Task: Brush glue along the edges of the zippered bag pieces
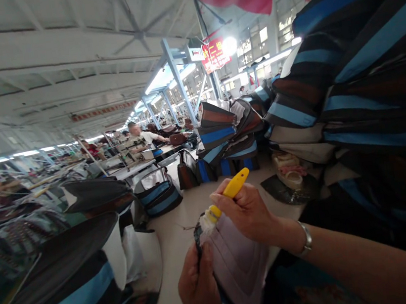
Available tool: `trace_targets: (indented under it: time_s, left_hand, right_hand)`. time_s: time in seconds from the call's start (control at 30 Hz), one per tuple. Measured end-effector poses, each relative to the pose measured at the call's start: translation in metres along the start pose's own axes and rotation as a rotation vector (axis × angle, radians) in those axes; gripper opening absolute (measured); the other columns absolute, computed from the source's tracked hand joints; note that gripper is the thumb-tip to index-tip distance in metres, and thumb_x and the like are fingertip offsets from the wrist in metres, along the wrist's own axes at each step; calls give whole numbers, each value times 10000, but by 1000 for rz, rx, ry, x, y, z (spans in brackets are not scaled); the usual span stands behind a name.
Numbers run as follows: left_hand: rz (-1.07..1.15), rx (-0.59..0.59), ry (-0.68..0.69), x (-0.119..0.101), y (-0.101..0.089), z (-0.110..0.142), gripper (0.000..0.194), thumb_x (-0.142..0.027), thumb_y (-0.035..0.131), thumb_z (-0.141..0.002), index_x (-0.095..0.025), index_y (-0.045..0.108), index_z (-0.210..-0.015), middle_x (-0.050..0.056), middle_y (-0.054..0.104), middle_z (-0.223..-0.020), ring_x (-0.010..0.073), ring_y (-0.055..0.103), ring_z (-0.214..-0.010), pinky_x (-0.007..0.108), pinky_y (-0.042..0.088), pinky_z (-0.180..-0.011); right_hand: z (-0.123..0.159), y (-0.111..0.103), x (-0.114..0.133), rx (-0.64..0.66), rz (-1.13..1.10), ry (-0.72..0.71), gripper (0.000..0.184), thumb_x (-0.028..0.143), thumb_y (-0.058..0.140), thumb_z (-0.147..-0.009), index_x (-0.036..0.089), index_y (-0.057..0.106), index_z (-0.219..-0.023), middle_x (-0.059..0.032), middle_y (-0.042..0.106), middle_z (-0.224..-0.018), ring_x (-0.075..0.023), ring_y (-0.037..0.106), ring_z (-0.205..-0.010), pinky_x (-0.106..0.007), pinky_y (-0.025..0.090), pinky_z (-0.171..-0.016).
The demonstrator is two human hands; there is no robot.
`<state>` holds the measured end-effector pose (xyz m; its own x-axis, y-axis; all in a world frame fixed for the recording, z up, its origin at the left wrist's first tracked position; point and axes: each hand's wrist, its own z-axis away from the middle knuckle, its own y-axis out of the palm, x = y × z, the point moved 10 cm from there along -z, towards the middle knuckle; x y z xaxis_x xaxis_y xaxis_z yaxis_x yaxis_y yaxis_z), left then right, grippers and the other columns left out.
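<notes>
My right hand [250, 213] is closed around a paintbrush [237, 182] with a yellow handle, its pale bristles pointing down to the left. The bristles meet the upper left edge of a pale mauve, padded-looking panel [240, 262] with curved seam lines and a dark border. My left hand [200, 287] grips that panel by its left edge, thumb on top and fingers behind. Just below the bristles is the left thumb. The panel's underside and lower end are hidden or in shadow.
A cream pot [290, 173] stands on a dark scrap at the right of the pale table [172, 231]. Black, blue and brown bag pieces [361, 101] are stacked high at right. More bag pieces [82, 287] lie at left. A co-worker [144, 135] sits further back.
</notes>
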<state>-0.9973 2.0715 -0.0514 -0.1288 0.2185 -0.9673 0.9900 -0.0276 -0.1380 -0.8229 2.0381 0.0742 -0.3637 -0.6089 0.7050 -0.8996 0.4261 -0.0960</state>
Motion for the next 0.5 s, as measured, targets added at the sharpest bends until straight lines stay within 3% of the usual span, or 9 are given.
trace_targets:
  time_s: [0.13, 0.3, 0.4, 0.5]
  left_hand:
    - [-119, -30, 11, 1, -12, -4, 520, -582, 579, -831, -195, 661, -1168, 47, 702, -1148, 266, 613, -1110, 305, 482, -916]
    - [-361, -137, 21, 23, -40, -11, 493, -599, 486, -866, -222, 661, -1130, 64, 707, -1106, 298, 620, -1080, 386, 478, -925]
    - [-415, -295, 63, 42, -58, -6, 478, -594, 483, -872, -244, 625, -1165, 80, 680, -1124, 295, 626, -1055, 427, 481, -932]
    - [-380, -437, -19, 67, -75, 9, 606, -611, 601, -796, -220, 550, -1257, 125, 626, -1171, 280, 660, -961, 415, 550, -834]
  right_hand:
    - [-4, -19, -29, -73, 17, 27, 221, 263, 637, -870, 182, 613, -666, 10, 570, -633, -126, 508, -599, -273, 362, -622]
    - [-8, -91, -48, -373, -102, 69, 225, 347, 573, -927, 199, 579, -757, 45, 472, -599, -112, 426, -544, -244, 341, -529]
    - [5, -135, -60, -562, -272, 127, 201, 351, 688, -841, 193, 598, -755, 43, 501, -607, -108, 438, -563, -230, 365, -541]
    - [26, -158, -78, -646, -375, 245, 219, 339, 779, -750, 187, 622, -734, 31, 527, -618, -99, 416, -543, -220, 347, -493]
